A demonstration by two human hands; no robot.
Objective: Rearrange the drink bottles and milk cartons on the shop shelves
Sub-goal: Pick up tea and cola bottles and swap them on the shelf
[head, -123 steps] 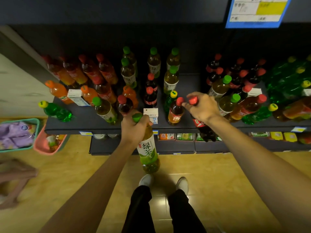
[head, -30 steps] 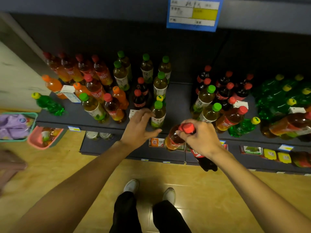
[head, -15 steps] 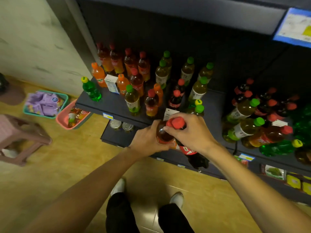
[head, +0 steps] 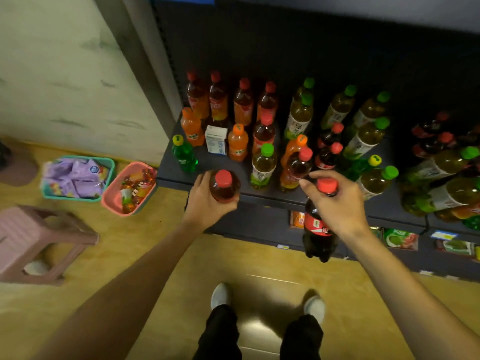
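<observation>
Before the shelf [head: 228,162], hands grip tea bottle [head: 224,187] and cola bottle [head: 319,229].

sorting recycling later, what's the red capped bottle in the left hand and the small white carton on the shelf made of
Red-capped bottle: probably clear glossy plastic, since amber drink shows through. White carton: looks like matte printed paperboard, with flat faces and folded edges.

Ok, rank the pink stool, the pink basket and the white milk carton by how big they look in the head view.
1. Pink stool, largest.
2. Pink basket.
3. White milk carton, smallest.
The carton stands farther from the camera, so it may look somewhat smaller than it is.
</observation>
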